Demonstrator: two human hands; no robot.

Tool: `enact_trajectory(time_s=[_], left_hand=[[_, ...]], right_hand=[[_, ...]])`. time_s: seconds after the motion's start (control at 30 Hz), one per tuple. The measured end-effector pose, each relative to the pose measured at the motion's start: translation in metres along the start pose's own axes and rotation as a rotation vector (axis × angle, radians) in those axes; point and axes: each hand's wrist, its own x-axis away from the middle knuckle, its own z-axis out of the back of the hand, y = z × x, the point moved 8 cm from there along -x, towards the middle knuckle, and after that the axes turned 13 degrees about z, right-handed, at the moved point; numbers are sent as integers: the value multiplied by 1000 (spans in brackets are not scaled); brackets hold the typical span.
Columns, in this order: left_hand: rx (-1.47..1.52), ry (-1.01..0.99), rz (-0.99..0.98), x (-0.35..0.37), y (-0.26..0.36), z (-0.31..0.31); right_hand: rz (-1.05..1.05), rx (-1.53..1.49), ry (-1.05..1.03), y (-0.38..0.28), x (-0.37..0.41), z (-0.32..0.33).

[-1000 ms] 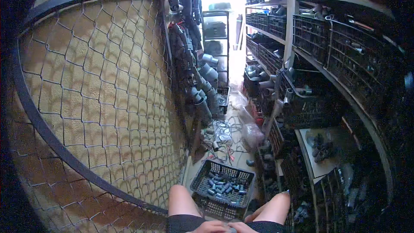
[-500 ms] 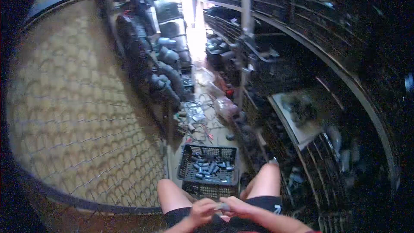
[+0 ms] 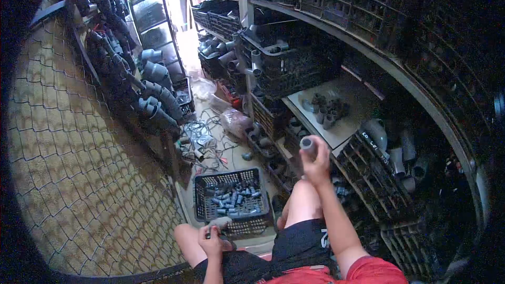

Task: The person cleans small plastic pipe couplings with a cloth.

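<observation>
Fingers of your left hand (image 3: 210,243) were curled nearly closed in front of your left thigh, the forearm drawn in close to your body; a small dark piece (image 3: 208,235) showed among them, though what it was could not be told. Just beyond sat a grey item (image 3: 221,222), and whether that hand gripped it was unclear. Your right arm reached forward from its red sleeve (image 3: 374,270) past the right knee, and your right hand (image 3: 317,167) was raised, its fingers wrapped partway around a grey pipe fitting (image 3: 308,146) with its round open end showing. Beyond your knees, a black crate (image 3: 197,192) stood on the floor, holding many loose short fittings (image 3: 234,198) in an uneven layer, with parts of its bottom visible between them. By that look, plenty had been gathered there and room remained, while the piece in your right hand was outside it; how many were left to handle could not be judged. Farther off, tangled cables (image 3: 202,135) lay on the floor near a plastic bag (image 3: 234,121), and dark fittings (image 3: 330,111) rested in a cluster on a pale board (image 3: 299,109) to your right.
</observation>
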Motion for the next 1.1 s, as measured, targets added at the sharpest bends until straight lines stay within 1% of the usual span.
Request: enact_trajectory(time_s=[0.03,0.07,0.13,0.17,0.2,0.23,0.27,0.3,0.33,0.4,0.43,0.47,0.5,0.53,0.57,0.6,0.67,0.7,0.73,0.8,0.83,0.87,0.9,0.93,0.97,1.0,1.03,1.07,1.1], left_hand=[[37,-23,79,2,-16,-4],[36,-23,84,3,-14,-5],[-69,-31,99,2,-10,-9],[-82,-14,22,-9,-25,-8],[-81,-1,28,-16,-46,-6],[-138,7,-31,-19,-46,-6],[-199,17,-88,-18,-32,-3],[-154,-24,-21,-16,-29,-3],[-160,1,-9,-16,-27,0],[-100,-25,45,-15,-28,0],[-74,-37,105,-12,-18,0],[-79,-24,117,-11,-18,0],[-44,-22,140,-13,-22,0],[-7,-19,163,-15,-30,2],[56,-39,255,-19,-46,1],[59,-20,263,-20,-56,5],[-73,-12,151,-23,-46,5],[-65,-11,115,-23,-42,5],[-65,3,127,-22,-38,7],[26,-22,305,-22,-44,6],[-23,10,253,-22,-39,9],[-23,19,265,-25,-41,12],[92,12,313,-29,-46,14],[207,5,364,-34,-51,16],[26,95,279,-39,-27,28],[-71,219,250,-48,-28,38],[12,160,257,-71,-56,42],[167,203,313,-87,-61,46],[365,93,379,-95,-21,33]], right_hand=[[-97,-47,116,21,-2,-1],[-124,-75,162,19,-14,9],[-161,31,166,48,-14,6],[-206,83,124,63,-12,5],[-249,133,80,76,-10,2],[-301,140,135,85,-7,1],[-372,163,149,81,-10,4],[-380,167,134,82,-12,0],[-386,171,118,88,-13,-1],[-372,232,201,102,-11,-1],[-305,405,137,102,-14,1],[-289,437,174,113,-9,-5],[-343,325,173,132,0,-10],[-394,212,170,137,2,-13],[-283,406,154,111,-10,-6],[-460,204,176,107,-9,-6],[-353,283,186,104,-12,-8],[-347,276,182,106,-11,-9],[-342,270,179,97,-16,-8],[-464,353,193,78,-22,-4],[-460,347,178,78,-20,-8],[-296,455,238,67,-22,-3],[-129,559,296,54,-22,-2],[-126,557,275,50,-19,-6],[19,504,302,30,-17,-10],[160,445,321,9,-11,-16],[223,328,298,-8,-5,-31],[256,293,177,-16,9,-54],[230,68,94,-26,20,-79]])
